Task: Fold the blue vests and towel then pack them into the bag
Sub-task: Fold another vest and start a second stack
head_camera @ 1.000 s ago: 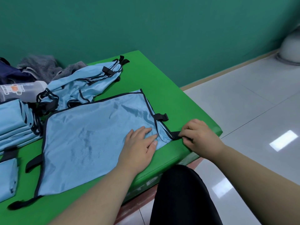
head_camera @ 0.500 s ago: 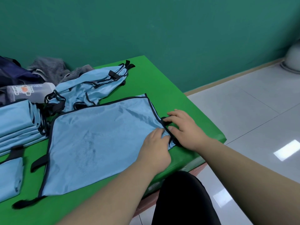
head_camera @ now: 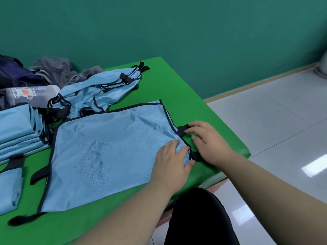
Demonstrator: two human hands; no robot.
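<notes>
A light blue vest [head_camera: 106, 152] with dark trim lies spread flat on the green table [head_camera: 178, 85]. My left hand [head_camera: 174, 160] presses flat on its right edge, thumb beside the lower black strap [head_camera: 195, 156]. My right hand [head_camera: 208, 141] sits just right of that edge and pinches the upper black strap [head_camera: 182, 129] between fingers and thumb. A heap of unfolded blue vests [head_camera: 104, 85] lies behind. Folded vests are stacked at the left [head_camera: 17, 128], and another folded one [head_camera: 8, 190] sits at the near left. A grey towel [head_camera: 56, 69] and a dark bag [head_camera: 10, 71] lie at the back left.
A grey bottle [head_camera: 33, 95] lies on its side between the bag and the vests. The table's right edge drops to a pale tiled floor [head_camera: 274, 121]. My dark-trousered knee [head_camera: 200, 218] is below the table's near edge. A green wall stands behind.
My right hand let go of the lower strap and moved up to the upper strap. My left hand slid right to the vest's edge. The view shifted slightly.
</notes>
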